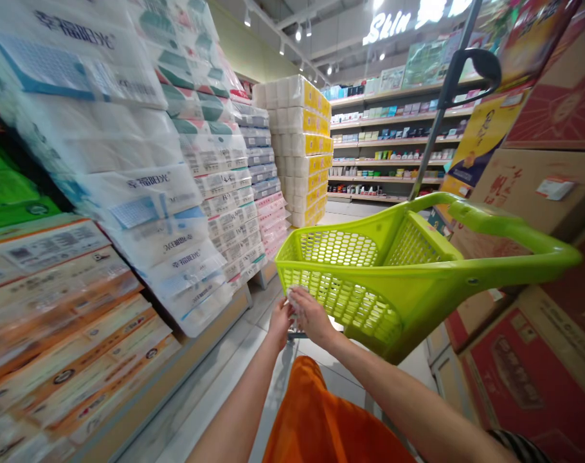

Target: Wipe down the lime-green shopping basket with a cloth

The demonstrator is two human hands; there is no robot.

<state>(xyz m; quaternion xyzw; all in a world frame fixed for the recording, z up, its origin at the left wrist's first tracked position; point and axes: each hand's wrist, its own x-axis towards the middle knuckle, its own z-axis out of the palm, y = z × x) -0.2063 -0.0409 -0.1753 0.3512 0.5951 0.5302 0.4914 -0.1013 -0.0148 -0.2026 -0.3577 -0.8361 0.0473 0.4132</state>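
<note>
My left hand (279,325) and my right hand (312,316) meet in front of a lime-green plastic shopping cart basket (343,307). Between their fingertips is a small white packet (292,301), partly hidden by my fingers and too blurred to identify. Both hands seem to pinch it, close to the basket's near mesh wall. The basket's long green handle (514,238) reaches right, and a dark cart pole (437,122) rises behind it. An orange garment (326,418) shows below my arms.
Tall stacks of plastic-wrapped toilet paper (143,186) line the left side of the tiled aisle (210,379). Printed cardboard cartons (528,360) stand close on the right. Store shelves of small packaged goods (389,141) run along the far end.
</note>
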